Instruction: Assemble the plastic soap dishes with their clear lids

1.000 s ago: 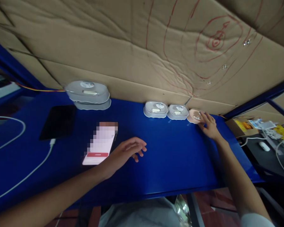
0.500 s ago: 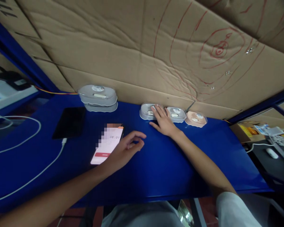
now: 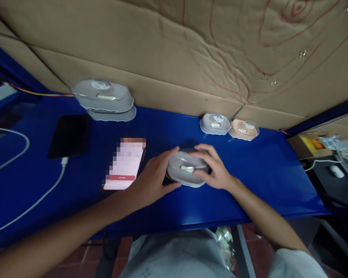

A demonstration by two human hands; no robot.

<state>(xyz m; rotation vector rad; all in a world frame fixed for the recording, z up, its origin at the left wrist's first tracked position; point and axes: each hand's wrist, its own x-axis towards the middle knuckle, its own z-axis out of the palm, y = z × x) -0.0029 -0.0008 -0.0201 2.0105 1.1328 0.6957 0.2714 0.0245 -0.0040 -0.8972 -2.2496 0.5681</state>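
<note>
A grey oval container with a clear lid and a pale handle (image 3: 185,177) is between my hands near the middle of the blue table. My right hand (image 3: 216,168) grips its right side, fingers over the lid. My left hand (image 3: 159,172) is curved round its left side, thumb and fingers spread along the edge. At the back stand a smaller-looking grey container (image 3: 215,124) and a pink one (image 3: 244,130), side by side. Two larger grey containers (image 3: 104,98) are stacked at the back left.
A lit phone (image 3: 126,162) lies left of the container. A black tablet (image 3: 70,136) with a white cable (image 3: 50,193) is farther left on the blue table (image 3: 263,185). Cardboard (image 3: 162,61) stands behind. A mouse (image 3: 336,171) is at the far right.
The grey container has come from the back row toward me with my right hand. My left hand has moved from beside the phone to the container's left side. The view has shifted.
</note>
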